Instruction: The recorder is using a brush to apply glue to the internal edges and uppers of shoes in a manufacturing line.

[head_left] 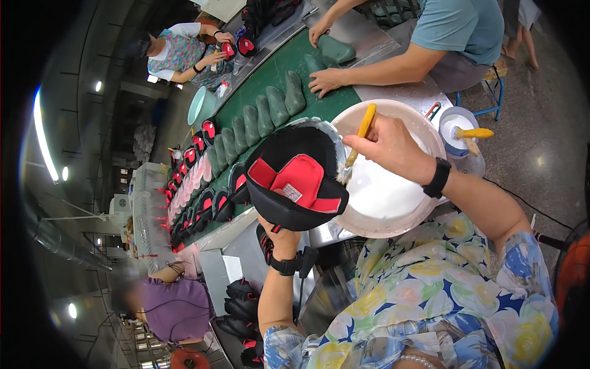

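Observation:
My left hand [281, 237] grips a black shoe upper [264, 195] with red lining from below, its fingers partly hidden behind it. The upper is held up with its opening facing me, and a pale label shows on the red inside. White liquid coats the upper's far right edge. In my right hand [396, 147] is a paintbrush [367, 120] with a yellow handle, pinched between thumb and fingers. Its bristles point down against the upper's right edge. Under the brush and my right hand stands a wide pale basin [364, 229] of white liquid.
A small bucket [447, 140] of white liquid holds another yellow-handled brush [474, 133]. On the green conveyor [246, 98], several grey-green shoe lasts [264, 117] stand beside rows of black-and-red uppers [206, 206]. Across it, one co-worker handles lasts; another holds a red-and-black piece.

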Tool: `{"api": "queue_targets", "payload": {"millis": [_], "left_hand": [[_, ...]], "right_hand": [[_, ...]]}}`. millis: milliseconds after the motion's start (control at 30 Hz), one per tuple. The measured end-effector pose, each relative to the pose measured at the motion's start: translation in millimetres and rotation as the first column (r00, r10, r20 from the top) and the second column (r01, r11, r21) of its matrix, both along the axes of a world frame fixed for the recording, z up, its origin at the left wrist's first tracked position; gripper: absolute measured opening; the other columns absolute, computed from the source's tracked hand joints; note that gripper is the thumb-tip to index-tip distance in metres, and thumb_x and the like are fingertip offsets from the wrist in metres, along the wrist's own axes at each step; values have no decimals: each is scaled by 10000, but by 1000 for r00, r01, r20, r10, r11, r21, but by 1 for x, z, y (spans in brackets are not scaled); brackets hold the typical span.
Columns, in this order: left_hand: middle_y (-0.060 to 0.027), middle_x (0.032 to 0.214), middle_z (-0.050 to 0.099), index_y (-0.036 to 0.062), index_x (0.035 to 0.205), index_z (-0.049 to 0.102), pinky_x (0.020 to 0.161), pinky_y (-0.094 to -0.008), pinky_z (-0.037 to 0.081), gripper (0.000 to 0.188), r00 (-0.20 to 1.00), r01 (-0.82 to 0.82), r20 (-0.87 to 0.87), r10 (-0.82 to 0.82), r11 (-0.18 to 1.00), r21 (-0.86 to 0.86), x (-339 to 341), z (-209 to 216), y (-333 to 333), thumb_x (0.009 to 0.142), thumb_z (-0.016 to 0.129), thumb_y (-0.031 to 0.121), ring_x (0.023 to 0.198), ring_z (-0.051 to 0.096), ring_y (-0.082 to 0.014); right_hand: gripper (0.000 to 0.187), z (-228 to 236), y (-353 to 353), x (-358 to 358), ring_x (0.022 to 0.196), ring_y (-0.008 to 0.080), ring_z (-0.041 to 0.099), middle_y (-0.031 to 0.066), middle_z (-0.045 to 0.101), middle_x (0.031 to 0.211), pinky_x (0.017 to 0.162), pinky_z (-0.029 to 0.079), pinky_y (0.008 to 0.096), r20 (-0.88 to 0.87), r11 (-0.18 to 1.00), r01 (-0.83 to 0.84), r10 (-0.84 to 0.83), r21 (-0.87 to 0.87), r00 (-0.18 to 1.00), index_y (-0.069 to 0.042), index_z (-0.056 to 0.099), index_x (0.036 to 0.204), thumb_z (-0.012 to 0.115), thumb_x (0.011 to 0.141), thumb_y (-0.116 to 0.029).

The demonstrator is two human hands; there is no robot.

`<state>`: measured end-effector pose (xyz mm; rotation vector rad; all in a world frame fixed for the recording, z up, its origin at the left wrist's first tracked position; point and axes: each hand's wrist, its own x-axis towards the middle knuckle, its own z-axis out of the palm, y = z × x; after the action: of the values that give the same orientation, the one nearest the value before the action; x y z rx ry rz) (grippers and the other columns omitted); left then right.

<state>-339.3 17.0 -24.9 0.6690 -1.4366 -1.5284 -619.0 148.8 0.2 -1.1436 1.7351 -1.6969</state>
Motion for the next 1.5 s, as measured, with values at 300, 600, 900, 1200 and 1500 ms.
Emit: {"api": "queue_targets", "payload": {"millis": [300,600,900,1200,1500], "left_hand": [[-170,1290,630,-45,1323,554,1028,-356,435,467,878,-65,243,413,606,-793,-7,11,-2,902,700,94,1166,614,-254],[-139,1262,633,-44,1328,540,1024,-357,451,450,914,-23,276,299,715,-699,-7,26,-13,933,624,156,1137,622,-248],[-144,1375,578,55,1463,415,1014,-438,532,531,812,548,-99,-575,695,465,-2,-30,-23,989,597,209,1210,607,-286],[-131,1371,584,60,1424,476,1046,-410,509,511,839,466,144,-525,829,309,-8,-34,-10,949,651,125,1226,593,-274],[-130,1274,654,56,1363,560,1022,-404,534,381,928,335,156,-337,941,39,6,-19,12,997,585,157,1139,653,-249]], "right_hand": [[295,-9,6,10,591,93,617,59,668,710,538,474,233,148,999,-12,17,-31,989,38,637,912,733,908,-242],[316,9,25,18,660,155,675,109,698,744,603,511,290,204,977,-208,211,-36,956,42,652,906,780,858,-243],[151,17,15,12,900,228,685,75,707,956,806,525,333,-312,815,-357,229,-457,922,-63,661,981,752,870,-109],[234,14,-20,11,805,328,660,124,641,809,745,518,416,-583,835,-448,199,-319,787,-53,560,902,723,887,-219],[199,10,10,-20,736,331,673,176,663,772,683,507,403,-344,839,-473,542,268,767,-6,607,955,650,907,-194]]}}
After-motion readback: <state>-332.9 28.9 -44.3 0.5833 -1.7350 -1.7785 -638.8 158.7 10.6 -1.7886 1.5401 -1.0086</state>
